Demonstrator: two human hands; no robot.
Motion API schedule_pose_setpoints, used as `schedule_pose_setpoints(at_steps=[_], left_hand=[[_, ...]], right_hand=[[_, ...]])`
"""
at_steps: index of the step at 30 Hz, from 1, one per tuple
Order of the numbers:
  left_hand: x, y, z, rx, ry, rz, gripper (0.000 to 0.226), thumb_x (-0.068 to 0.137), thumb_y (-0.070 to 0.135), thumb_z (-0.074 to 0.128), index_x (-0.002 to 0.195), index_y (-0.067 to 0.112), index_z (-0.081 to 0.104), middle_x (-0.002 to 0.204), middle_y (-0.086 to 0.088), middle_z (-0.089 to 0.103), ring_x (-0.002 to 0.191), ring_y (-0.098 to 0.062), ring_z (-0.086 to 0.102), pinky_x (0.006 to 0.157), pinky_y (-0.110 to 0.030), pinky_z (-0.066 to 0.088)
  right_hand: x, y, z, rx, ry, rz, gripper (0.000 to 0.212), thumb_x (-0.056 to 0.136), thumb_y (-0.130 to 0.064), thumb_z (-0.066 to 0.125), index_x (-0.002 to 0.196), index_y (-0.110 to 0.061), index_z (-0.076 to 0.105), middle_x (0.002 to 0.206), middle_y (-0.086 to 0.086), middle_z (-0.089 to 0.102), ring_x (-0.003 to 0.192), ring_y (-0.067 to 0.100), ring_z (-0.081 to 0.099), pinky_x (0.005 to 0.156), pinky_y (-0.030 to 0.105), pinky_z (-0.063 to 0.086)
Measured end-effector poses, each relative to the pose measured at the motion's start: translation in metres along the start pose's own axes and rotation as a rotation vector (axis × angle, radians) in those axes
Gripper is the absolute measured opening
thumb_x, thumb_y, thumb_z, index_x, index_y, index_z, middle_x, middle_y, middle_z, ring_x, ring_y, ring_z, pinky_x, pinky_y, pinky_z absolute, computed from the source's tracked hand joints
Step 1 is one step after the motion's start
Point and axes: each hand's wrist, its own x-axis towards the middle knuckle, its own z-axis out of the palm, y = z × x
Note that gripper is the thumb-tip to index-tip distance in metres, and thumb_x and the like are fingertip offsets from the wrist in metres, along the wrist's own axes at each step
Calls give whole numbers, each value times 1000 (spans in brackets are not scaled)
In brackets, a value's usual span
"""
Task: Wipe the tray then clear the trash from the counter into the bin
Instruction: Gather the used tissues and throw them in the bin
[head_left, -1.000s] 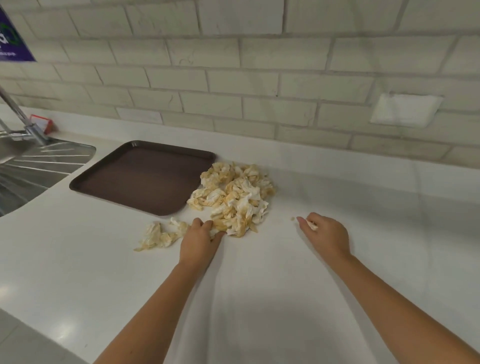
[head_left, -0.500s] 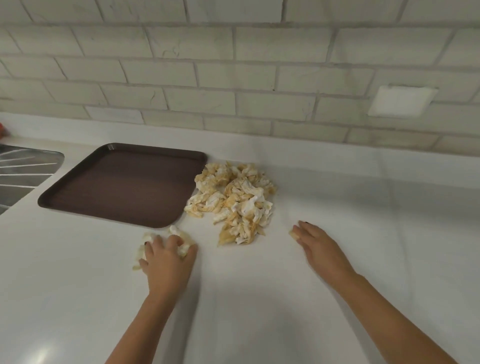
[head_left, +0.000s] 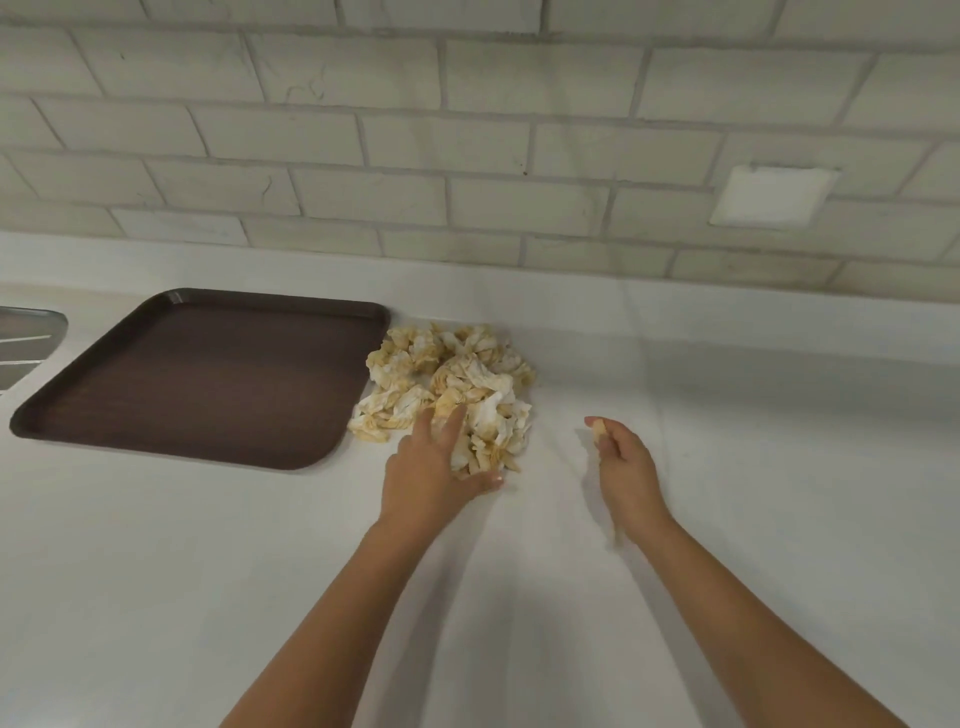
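A pile of crumpled, yellow-stained paper towels (head_left: 457, 379) lies on the white counter (head_left: 727, 415), right beside the brown tray (head_left: 208, 379), whose surface is bare. My left hand (head_left: 436, 467) lies against the near edge of the pile with fingers stretched over the paper and the thumb spread to the right. My right hand (head_left: 626, 465) hovers to the right of the pile and pinches a small paper scrap (head_left: 597, 430) between its fingertips. No bin is in view.
A steel sink drainboard (head_left: 28, 338) shows at the far left edge. The tiled wall (head_left: 467, 156) runs along the back of the counter and carries a white cover plate (head_left: 774, 195).
My left hand moved from the small loose clump at the lower left over to the main pile, and that clump no longer lies apart. My right hand has risen off the counter with a scrap.
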Motion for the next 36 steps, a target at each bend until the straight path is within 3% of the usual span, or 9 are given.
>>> schedule_pose_setpoints(at_steps=[5,10,14,17,20,24,30,33,36], left_hand=[[7,-11,6,43,-49,29,86,67,60,72,140,29,39,129,4,45,114,-20,49,86,-31,44],[-9,-25,12,-26,13,26,79,64,58,75,132,28,48,111,5,53,102,-18,50,80,-28,42],[-17,-29,19,42,162,36,63,65,73,53,109,29,66,98,5,58,94,-21,51,77,-33,38],[-15,-28,24,-45,239,125,53,64,61,60,96,21,72,114,-4,60,108,-29,51,87,-39,42],[-13,-23,25,-147,149,207,41,66,34,78,101,15,69,128,-3,59,114,-27,54,95,-33,41],[-19,-20,26,-174,102,183,61,73,41,68,129,25,50,120,6,59,112,-21,52,94,-34,39],[-17,-1,22,34,13,67,108,57,88,44,146,29,28,135,8,43,125,-18,39,101,-37,31],[-8,7,25,95,50,30,84,70,74,54,136,24,45,127,5,48,117,-20,46,95,-36,34],[-4,3,28,19,100,57,59,74,51,64,125,21,58,116,3,55,108,-21,52,86,-35,38]], right_hand=[[11,-61,41,116,-95,-151,28,98,-17,45,121,-12,61,119,6,53,113,16,51,91,6,35],[12,-47,79,-473,-383,-330,68,75,-64,61,132,-28,50,133,2,34,120,17,38,102,32,38],[16,-15,76,-591,-260,-462,45,84,-43,65,116,-11,61,118,11,49,105,29,49,87,35,45],[15,-8,65,-512,-211,-469,38,83,-30,67,113,-8,61,106,9,56,98,27,54,79,32,43],[2,-12,48,-306,-206,-355,30,80,-28,66,108,-18,58,93,-1,62,83,17,58,70,26,42],[-18,-15,23,-227,-74,-224,49,65,-51,44,105,-27,57,74,-4,65,66,15,59,58,26,45],[-6,-7,8,-376,-136,-229,52,74,-36,55,126,-27,55,108,4,60,107,20,52,94,32,43],[-3,-2,14,-388,-321,-387,58,84,-9,61,137,-29,47,144,-2,37,135,14,28,113,28,22],[-10,4,18,-366,-331,-538,43,75,4,61,111,-17,70,121,2,63,116,15,51,99,32,42]])
